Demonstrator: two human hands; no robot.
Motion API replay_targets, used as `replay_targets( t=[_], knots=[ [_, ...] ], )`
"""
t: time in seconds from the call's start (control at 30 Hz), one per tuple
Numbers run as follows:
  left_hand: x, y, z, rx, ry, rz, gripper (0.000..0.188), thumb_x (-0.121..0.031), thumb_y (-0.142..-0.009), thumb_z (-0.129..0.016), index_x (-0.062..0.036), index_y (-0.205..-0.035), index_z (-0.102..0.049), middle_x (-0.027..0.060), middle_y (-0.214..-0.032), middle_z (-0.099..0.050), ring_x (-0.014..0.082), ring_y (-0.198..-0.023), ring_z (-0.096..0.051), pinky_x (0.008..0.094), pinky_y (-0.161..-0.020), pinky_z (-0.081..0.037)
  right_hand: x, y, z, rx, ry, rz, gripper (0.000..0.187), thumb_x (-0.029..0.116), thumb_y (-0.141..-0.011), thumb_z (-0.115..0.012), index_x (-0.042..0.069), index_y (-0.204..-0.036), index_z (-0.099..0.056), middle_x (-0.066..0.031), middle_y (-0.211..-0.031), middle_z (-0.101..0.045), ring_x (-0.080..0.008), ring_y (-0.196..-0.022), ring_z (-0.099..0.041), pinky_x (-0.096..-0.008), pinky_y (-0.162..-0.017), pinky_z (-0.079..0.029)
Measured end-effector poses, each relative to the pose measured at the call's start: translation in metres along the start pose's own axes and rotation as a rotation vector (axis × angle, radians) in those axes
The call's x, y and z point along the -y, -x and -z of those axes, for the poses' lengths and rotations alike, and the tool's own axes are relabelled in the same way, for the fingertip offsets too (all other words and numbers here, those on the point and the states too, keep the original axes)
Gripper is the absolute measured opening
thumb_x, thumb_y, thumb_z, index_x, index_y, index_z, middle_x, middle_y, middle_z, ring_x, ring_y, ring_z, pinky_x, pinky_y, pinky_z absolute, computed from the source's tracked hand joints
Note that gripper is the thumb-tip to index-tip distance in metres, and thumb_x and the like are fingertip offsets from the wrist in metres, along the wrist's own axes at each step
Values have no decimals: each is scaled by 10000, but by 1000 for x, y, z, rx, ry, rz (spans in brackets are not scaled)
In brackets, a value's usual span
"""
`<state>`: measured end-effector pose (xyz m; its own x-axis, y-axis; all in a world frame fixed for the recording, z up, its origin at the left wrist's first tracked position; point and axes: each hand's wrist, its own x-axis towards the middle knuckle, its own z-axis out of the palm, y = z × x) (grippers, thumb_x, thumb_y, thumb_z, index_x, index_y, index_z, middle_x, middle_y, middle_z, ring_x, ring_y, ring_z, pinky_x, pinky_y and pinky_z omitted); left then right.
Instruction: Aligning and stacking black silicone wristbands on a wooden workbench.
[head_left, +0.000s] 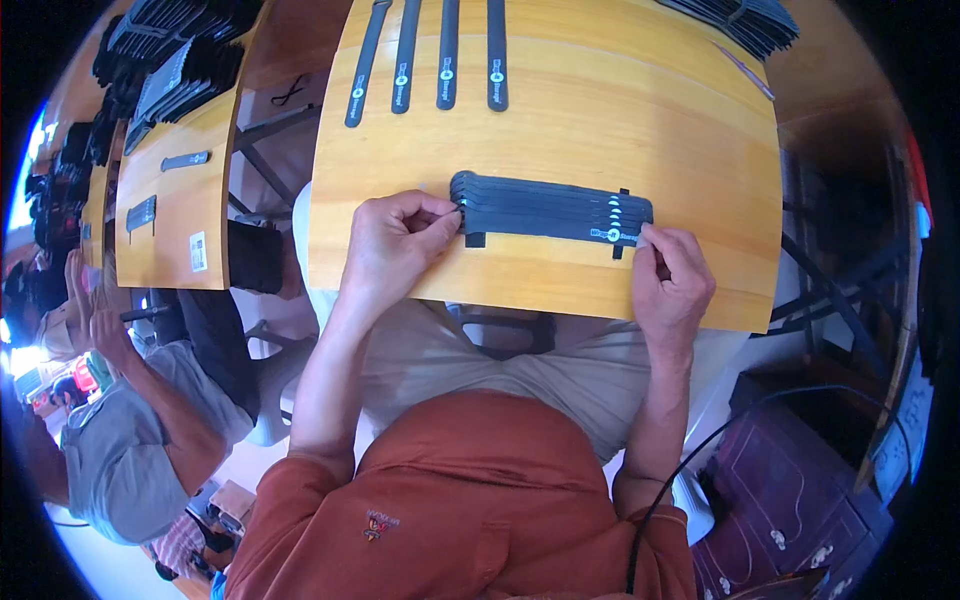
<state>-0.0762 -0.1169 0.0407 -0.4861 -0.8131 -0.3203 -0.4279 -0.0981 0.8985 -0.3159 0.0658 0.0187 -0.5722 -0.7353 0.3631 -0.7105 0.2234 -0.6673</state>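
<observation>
A stack of dark grey straps [545, 208] lies crosswise on the wooden table [560, 275] in front of me. The straps are fanned slightly, so several white printed marks show near their right ends. Narrow black strips stick out from beneath the stack near both ends. My left hand [400, 240] pinches the stack's left end between thumb and forefinger. At the opposite end, my right hand [675, 280] has its fingers closed on the lower right corner. The fingertips partly hide both ends of the stack.
Several single straps [448, 55] lie lengthwise at the table's far side. A bundle of dark straps [745, 20] and a thin pen-like stick [745, 72] are at the far right. On the left, a co-worker [150, 430] sits by another table [185, 225] with strap piles.
</observation>
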Motion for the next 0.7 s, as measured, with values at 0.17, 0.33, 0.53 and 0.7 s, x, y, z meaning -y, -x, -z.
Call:
replay_targets(
  t=[0.17, 0.33, 0.53, 0.7],
  knots=[
    [2, -2, 0, 2, -18, -25, 92, -42, -908, -756, 45, -936, -751, 31, -731, -716, 40, -632, -613, 217, -569, -487, 4, -2, 1, 3, 60, 31, 139, -51, -848, -685, -5, -972, -728, -150, -917, -696, -314, -811, -704, -378, -723, -566],
    [5, -2, 0, -5, -29, -52, 87, -43, -898, -759, 40, -922, -757, 43, -735, -726, 46, -633, -620, 225, -575, -493, 16, -4, 9, 73, 219, 52, 129, 7, -863, -693, 11, -989, -724, -126, -1002, -684, -299, -911, -689, -410, -745, -566],
    [6, -3, 0, -8, -59, -73, 91, -45, -893, -758, 41, -924, -758, 54, -753, -737, 59, -646, -631, 230, -598, -508, 54, -3, -4, 162, 504, 217, 226, 95, -886, -689, 15, -1096, -708, -132, -1167, -662, -323, -1143, -627, -437, -928, -544],
    [14, -6, 0, -5, -28, -101, 99, -47, -889, -759, 43, -933, -756, 58, -756, -739, 62, -644, -630, 236, -595, -510, 91, 14, -49, 301, 287, 385, 450, 212, -915, -705, -5, -1304, -642, -168, -1426, -581, -347, -1374, -508, -497, -1158, -395]
  ],
)
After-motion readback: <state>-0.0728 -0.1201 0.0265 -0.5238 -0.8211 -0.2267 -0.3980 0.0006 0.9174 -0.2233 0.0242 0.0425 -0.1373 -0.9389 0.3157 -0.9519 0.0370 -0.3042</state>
